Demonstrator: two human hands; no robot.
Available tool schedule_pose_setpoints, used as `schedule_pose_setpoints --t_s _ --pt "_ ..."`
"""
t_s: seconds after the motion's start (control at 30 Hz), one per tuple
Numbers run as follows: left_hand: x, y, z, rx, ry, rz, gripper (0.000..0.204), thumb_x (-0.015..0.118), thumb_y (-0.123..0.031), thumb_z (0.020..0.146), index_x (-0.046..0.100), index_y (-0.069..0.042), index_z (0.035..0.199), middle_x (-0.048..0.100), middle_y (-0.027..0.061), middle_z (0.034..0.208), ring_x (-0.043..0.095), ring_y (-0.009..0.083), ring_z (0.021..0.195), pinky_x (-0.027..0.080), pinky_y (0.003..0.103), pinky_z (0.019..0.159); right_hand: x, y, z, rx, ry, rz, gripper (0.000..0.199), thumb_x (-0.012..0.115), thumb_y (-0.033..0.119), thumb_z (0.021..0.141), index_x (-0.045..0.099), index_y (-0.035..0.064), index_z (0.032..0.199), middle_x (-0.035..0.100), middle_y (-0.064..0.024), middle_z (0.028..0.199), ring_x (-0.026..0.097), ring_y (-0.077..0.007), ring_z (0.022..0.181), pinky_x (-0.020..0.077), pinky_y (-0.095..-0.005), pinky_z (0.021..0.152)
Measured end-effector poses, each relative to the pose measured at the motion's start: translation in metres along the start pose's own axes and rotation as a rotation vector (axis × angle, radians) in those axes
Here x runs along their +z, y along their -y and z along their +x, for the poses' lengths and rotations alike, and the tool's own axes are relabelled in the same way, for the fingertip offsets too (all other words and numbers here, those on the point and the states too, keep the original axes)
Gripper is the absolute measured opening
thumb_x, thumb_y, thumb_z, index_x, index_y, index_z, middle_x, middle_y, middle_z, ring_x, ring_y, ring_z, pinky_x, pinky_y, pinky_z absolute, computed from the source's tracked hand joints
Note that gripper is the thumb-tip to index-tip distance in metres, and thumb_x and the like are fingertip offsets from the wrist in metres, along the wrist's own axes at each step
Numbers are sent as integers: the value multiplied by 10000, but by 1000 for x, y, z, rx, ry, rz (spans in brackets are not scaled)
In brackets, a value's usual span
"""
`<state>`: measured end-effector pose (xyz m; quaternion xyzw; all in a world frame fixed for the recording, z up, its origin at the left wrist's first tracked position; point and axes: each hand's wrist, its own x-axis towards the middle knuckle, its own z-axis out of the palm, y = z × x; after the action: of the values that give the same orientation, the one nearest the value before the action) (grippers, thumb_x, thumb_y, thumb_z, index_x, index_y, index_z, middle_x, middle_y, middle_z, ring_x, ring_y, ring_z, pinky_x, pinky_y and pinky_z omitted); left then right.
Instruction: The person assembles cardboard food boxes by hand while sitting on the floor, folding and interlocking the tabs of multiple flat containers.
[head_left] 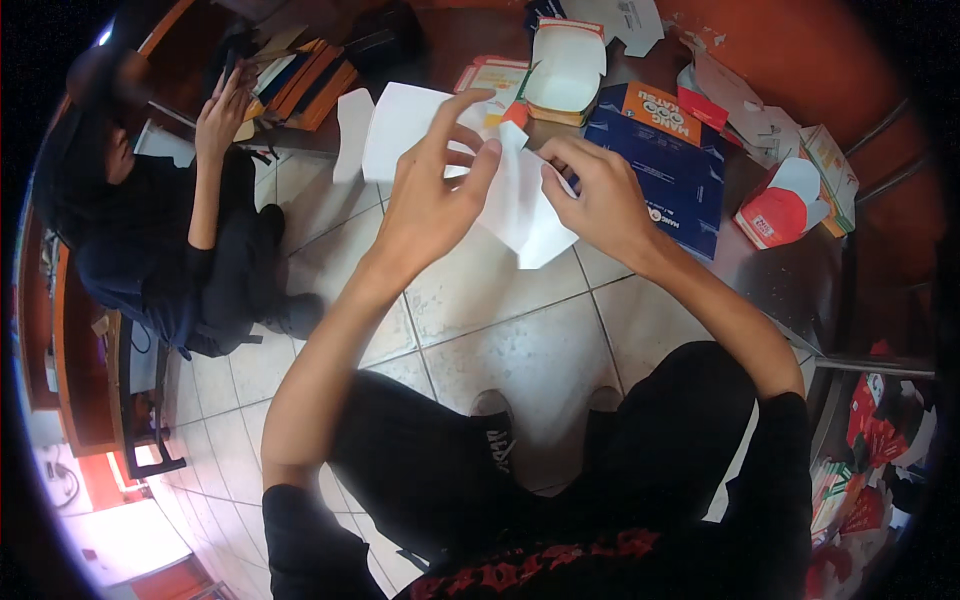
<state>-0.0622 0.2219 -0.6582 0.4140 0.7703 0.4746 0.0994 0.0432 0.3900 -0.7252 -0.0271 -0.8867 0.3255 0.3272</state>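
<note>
Two bare hands of ours meet over the tiled floor, and we read the scene from the left. At the far left a person in dark clothes (150, 250) sits on the floor, one hand raised to a stack of flat orange and brown cardboard pieces (300, 80). Next comes our left hand (435, 195), fingers spread and curled, the thumb and fingertips pinching the upper edge of a flat white die-cut cardboard box blank (520, 210). That blank hangs in the air between both hands, above the floor and just in front of the table's edge. Our right hand (600, 200) pinches its right side, fingers pressed together. Behind them an open white carton (565, 70) stands on the dark metal table (790, 280), beside a blue and orange printed cardboard box (670, 160) and a folded red and white carton (780, 210).
</note>
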Motion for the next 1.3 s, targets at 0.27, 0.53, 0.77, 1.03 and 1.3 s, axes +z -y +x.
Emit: schedule_pose_setpoints --t_s 0.27,0.53,0.77,1.03,1.3 --pt "11 28 3 23 61 215 405 512 -266 1024 505 -106 1396 684 160 1004 718 231 919 556 347 758 2 16 -7 20 93 -129 143 612 74 849 616 63 992 678 -163 915 669 -396 810 532 -501 672" --pt "19 40 10 -268 33 -174 240 616 -224 989 572 1 1064 675 186 1007 708 244 917 602 343 819 5 14 -8 -48 64 -148 145 617 131 886 592 54 1007 668 -146 922 663 -394 802 524 -504 661" --pt "40 39 3 -394 -219 -723 163 649 -22 929 551 61 1031 654 168 1072 668 249 1002 601 402 921 12 8 -5 39 -22 -58 131 603 180 943 569 60 983 664 -143 886 659 -388 824 518 -485 659" --pt "47 38 -3 -522 -123 -914 320 691 16 879 569 90 1165 665 161 1133 671 240 1026 565 392 983 23 0 -1 310 -122 238 157 627 142 906 560 40 1006 672 -112 857 675 -226 709 519 -374 644" --pt "47 44 3 -129 -211 -423 207 695 3 897 664 103 1076 709 156 1032 683 201 962 594 344 903 21 0 0 614 -84 667 251 671 208 931 611 25 1092 691 -97 980 675 -163 810 573 -298 691"
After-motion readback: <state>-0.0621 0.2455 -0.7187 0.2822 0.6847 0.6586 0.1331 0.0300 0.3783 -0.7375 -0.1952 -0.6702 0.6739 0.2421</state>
